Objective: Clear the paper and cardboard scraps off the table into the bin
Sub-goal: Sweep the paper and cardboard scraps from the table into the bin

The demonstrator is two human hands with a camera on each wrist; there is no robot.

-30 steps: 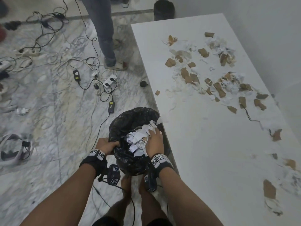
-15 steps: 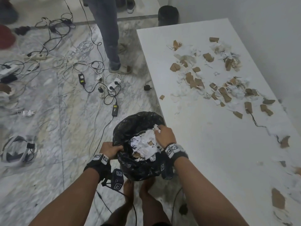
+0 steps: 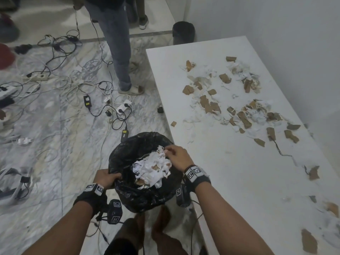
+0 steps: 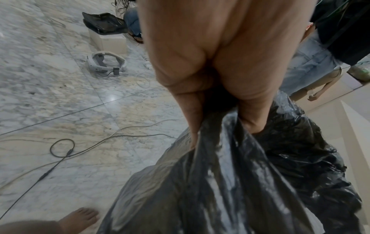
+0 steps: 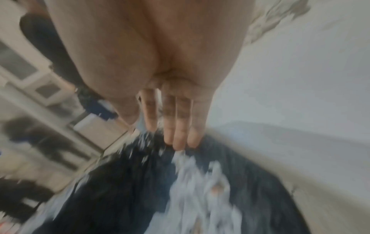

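Note:
A bin lined with a black bag [image 3: 127,159] stands on the floor against the left edge of the white table [image 3: 239,181], heaped with white paper and cardboard scraps [image 3: 152,168]. My left hand [image 3: 110,177] grips the bag's near-left rim; in the left wrist view the fingers [image 4: 200,120] curl round the black plastic [image 4: 230,174]. My right hand [image 3: 170,152] hovers over the heap's far right side with fingers straight [image 5: 178,126], holding nothing; that view is blurred. Brown cardboard and white paper scraps [image 3: 209,105] litter the table's far half, and more scraps [image 3: 309,240] lie near its right front.
A person in jeans [image 3: 117,52] stands on the marble floor left of the table's far end. Cables and power strips [image 3: 92,92] sprawl over the floor. A second dark bin [image 3: 184,32] stands beyond the table. A white headset [image 4: 104,63] lies on the floor. The wall runs along the table's right.
My right hand has come off the top of the paper heap and shifted toward the bin's far right rim. The left hand keeps its grip on the bag.

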